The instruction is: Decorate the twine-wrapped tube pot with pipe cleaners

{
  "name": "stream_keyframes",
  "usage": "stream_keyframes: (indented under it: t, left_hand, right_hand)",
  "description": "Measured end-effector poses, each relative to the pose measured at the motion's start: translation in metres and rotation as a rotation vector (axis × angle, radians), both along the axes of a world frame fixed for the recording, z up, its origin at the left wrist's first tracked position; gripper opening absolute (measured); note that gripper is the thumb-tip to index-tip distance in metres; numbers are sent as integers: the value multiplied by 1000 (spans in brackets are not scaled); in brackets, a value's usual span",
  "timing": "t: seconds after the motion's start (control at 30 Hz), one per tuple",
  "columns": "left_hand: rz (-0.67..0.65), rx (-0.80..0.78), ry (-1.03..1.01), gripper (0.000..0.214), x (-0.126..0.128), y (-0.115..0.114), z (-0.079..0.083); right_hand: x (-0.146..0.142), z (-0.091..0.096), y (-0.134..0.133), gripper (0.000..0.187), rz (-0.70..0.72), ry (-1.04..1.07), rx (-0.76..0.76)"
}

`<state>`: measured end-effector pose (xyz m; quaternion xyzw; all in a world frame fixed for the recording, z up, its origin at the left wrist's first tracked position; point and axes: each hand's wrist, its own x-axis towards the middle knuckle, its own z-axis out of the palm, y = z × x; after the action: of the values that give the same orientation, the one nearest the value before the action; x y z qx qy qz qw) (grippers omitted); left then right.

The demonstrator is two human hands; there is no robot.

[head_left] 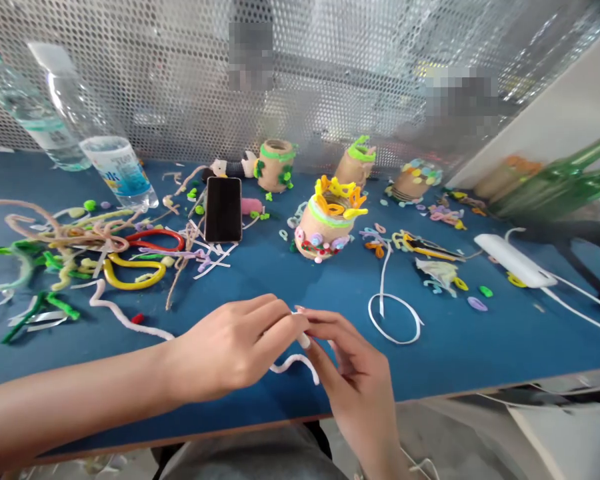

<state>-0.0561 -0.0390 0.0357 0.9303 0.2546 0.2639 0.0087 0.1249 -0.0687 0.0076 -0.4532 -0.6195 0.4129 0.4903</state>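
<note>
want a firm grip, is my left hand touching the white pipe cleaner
Touching: the head view shows the white pipe cleaner running out from under the fingers of the left hand.

A fuzzy white pipe cleaner point(295, 359) bends in loose, uneven waves.

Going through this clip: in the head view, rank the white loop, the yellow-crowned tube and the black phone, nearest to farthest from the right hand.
From the right hand:
1. White pipe-cleaner loop, ahead to the right.
2. Yellow-crowned tube, ahead, mid-table.
3. Black phone, farther left.
</note>
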Motion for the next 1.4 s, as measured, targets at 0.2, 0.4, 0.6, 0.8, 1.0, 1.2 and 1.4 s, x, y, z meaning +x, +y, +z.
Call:
stream_keyframes:
  t: [0.2,0.4,0.6,0.8,1.0,1.2,1.4]
  left_hand:
    - [33,-68,17,18,17,0,-10]
    - [84,-147,54,28,26,-1,-14]
    - [73,-329,-35,24,31,2,-20]
    - [41,-186,80,26,24,5,-10]
    - [17,-155,262,24,27,-2,-9]
    - [41,-458,331,22,35,-8,-16]
    - [213,-485,395,24,47,-17,-20]
  right_hand:
    - [-3,-15,-3,9,-185,35,-6]
    - [4,-19,-12,12,-343,-112,127]
    - [11,-22,-19,15,-407,-169,157]
    - [32,-37,-31,18,-296,-383,253]
    - [46,-58,-40,25,-101,-677,376]
    - [40,-55,-34,26,-190,-598,391]
    - [51,-59,-40,33,-104,-617,386]
